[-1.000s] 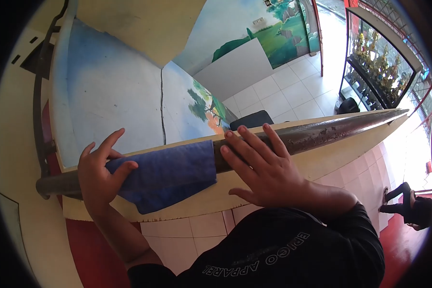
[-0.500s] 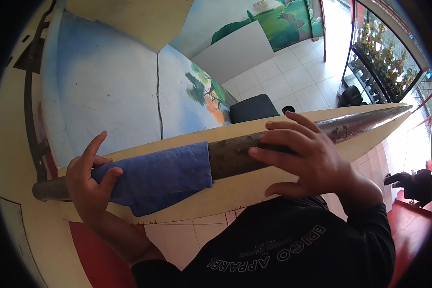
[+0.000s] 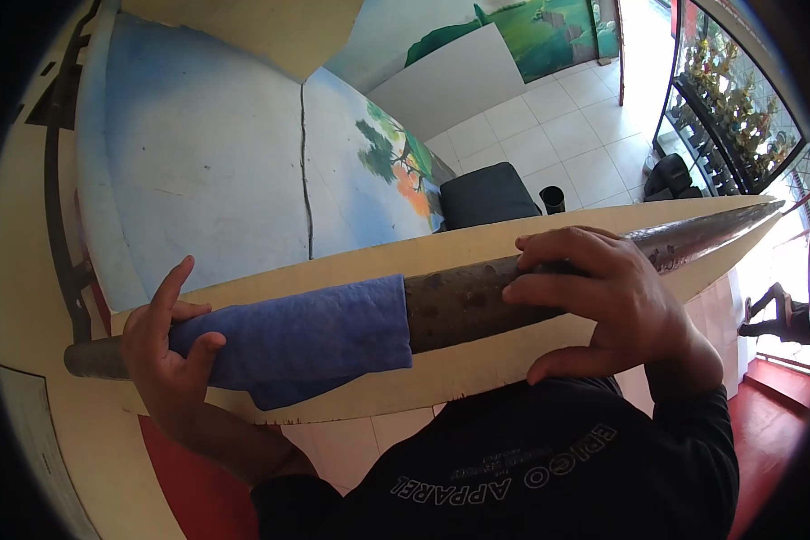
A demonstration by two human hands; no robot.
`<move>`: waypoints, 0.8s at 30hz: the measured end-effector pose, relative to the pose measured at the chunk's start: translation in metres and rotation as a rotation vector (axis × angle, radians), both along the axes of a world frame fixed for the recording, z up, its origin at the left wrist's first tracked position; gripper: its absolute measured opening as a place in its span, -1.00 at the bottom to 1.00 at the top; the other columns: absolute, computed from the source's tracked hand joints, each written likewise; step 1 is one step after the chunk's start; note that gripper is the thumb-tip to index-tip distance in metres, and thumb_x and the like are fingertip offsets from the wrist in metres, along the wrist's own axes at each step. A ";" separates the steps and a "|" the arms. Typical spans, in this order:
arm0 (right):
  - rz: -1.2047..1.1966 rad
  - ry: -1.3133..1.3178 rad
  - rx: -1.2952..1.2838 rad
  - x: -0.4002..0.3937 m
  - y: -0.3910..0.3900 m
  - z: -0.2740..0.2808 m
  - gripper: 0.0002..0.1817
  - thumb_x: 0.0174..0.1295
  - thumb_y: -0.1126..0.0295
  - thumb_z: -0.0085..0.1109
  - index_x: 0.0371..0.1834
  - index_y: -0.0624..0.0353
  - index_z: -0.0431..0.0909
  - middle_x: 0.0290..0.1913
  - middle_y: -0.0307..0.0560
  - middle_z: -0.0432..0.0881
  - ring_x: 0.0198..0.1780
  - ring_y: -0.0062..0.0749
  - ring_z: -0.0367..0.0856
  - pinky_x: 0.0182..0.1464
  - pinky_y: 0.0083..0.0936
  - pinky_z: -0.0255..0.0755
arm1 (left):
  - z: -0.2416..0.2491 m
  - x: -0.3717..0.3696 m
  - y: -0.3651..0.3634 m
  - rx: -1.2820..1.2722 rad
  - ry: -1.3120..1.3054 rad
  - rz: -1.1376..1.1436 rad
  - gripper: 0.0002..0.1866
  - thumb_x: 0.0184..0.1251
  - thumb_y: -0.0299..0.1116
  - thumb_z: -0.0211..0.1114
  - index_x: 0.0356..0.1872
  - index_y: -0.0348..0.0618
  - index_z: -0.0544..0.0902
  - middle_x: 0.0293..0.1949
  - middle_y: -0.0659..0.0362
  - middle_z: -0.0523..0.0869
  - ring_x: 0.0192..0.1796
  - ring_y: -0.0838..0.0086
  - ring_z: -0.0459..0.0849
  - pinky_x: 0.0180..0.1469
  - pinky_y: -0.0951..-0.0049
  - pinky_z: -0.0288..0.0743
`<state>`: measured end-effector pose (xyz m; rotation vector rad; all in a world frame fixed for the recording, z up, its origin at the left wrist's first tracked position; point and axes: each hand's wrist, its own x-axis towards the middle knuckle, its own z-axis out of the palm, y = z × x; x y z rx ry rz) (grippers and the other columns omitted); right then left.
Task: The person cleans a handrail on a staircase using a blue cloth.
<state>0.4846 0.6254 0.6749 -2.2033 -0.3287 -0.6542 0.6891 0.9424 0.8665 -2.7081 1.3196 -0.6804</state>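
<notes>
Left grip (image 3: 164,355) on blue cloth (image 3: 306,331) (fingers spread), right grip (image 3: 607,301) over rail (image 3: 463,304)

Mural wall (image 3: 216,171), sky-blue w/ dark crack (image 3: 305,171); black seat (image 3: 486,196) at wall-side edge of tiled flr (image 3: 562,135); open black cylinder (image 3: 553,199) just beside seat; glass cabinet (image 3: 738,103) w/ gold-coloured items (unclear), flr's R edge; person (image 3: 780,313), far R.

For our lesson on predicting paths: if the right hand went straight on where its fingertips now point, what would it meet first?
The right hand would likely first meet the blue cloth, beyond a bare stretch of the dark rail, though its fingers may already touch that rail; depth is unclear.
</notes>
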 end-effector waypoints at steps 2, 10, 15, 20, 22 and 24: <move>0.021 -0.036 0.010 0.001 -0.004 -0.004 -0.33 0.03 -0.05 0.55 0.22 -0.03 0.67 0.10 -0.06 0.61 0.05 -0.08 0.71 0.09 -0.18 0.59 | -0.001 -0.001 0.001 0.004 -0.018 -0.004 0.05 0.14 0.68 0.03 0.30 -0.07 0.66 -0.49 0.21 0.70 -0.27 0.43 0.62 0.08 0.24 0.39; -0.046 -0.087 -0.161 0.003 0.005 -0.004 -0.22 0.05 -0.18 0.47 0.36 -0.16 0.55 0.20 -0.04 0.60 0.16 -0.08 0.67 0.18 -0.15 0.57 | -0.002 0.002 0.002 0.011 -0.085 -0.057 -0.01 0.17 0.64 0.04 0.21 -0.08 0.71 -0.51 0.24 0.68 -0.31 0.44 0.63 -0.03 0.27 0.47; -0.026 -0.005 -0.136 0.000 -0.001 -0.006 -0.22 0.09 -0.24 0.42 0.38 -0.19 0.54 0.30 -0.06 0.58 0.25 -0.15 0.64 0.25 -0.14 0.54 | -0.002 0.000 0.003 0.004 -0.050 -0.008 0.04 0.18 0.67 -0.02 0.29 -0.08 0.67 -0.49 0.23 0.67 -0.26 0.44 0.60 0.06 0.25 0.40; -0.052 -0.086 -0.109 0.002 0.000 -0.015 -0.17 0.06 -0.27 0.41 0.39 -0.14 0.53 0.27 -0.08 0.60 0.20 -0.13 0.66 0.22 -0.14 0.56 | -0.002 0.000 0.003 0.000 -0.040 0.007 0.05 0.16 0.68 -0.01 0.29 -0.09 0.66 -0.48 0.22 0.69 -0.25 0.43 0.63 0.07 0.24 0.41; -0.055 -0.105 -0.129 0.003 -0.001 -0.016 -0.11 0.05 -0.27 0.41 0.41 -0.05 0.50 0.24 -0.06 0.62 0.18 -0.11 0.67 0.21 -0.13 0.56 | -0.001 0.000 0.003 0.007 -0.022 0.012 0.06 0.16 0.68 0.00 0.29 -0.11 0.66 -0.45 0.20 0.71 -0.24 0.41 0.66 0.08 0.22 0.43; -0.075 -0.104 -0.270 0.005 0.002 -0.006 -0.06 0.04 -0.27 0.43 0.43 0.07 0.47 0.21 -0.03 0.64 0.16 -0.08 0.69 0.21 -0.12 0.57 | 0.003 0.001 0.004 0.026 0.007 0.013 0.06 0.17 0.66 0.03 0.27 -0.16 0.66 -0.39 0.16 0.75 -0.20 0.39 0.69 0.11 0.19 0.47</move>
